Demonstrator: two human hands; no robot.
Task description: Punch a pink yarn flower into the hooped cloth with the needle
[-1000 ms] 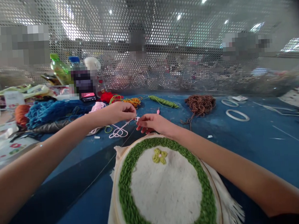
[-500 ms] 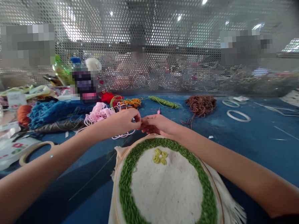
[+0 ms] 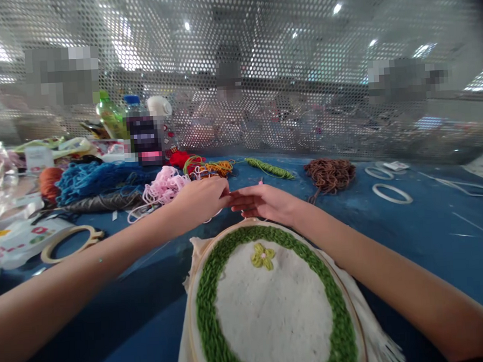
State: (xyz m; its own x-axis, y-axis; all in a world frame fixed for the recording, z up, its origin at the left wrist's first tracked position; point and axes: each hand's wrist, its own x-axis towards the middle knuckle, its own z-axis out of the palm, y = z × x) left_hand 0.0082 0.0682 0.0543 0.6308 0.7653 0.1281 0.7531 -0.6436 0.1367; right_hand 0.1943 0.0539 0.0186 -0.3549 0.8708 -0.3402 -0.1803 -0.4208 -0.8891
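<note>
Fingers of the left hand (image 3: 207, 193) and right hand (image 3: 275, 201), a small gap apart in the earliest frame, now meet at their tips, and the pink loop that lay bare beneath them is mostly hidden. That suggests the fine work sits between the fingertips, with the stitching left alone for now.

Nearest the person stands the embroidery hoop (image 3: 250, 221), between the two forearms, its cloth (image 3: 273, 314) spilling past the rim. Its outline stretches forward, away from the person, toward the hands; the near edge is cut off, so the true long axis cannot be told. A green stitched ring (image 3: 210, 307) follows the rim, and a yellow flower (image 3: 262, 256) lies inside its far end.

Just beyond the far rim, the left fingers are bunched and the right ones extended; whether either grips a strand cannot be told. Pink yarn (image 3: 167, 186) lies behind the left wrist. Farther off on the blue table (image 3: 411, 258) are a green bundle (image 3: 269, 169) and brown yarn (image 3: 331, 174), before a perforated screen (image 3: 310, 107).
</note>
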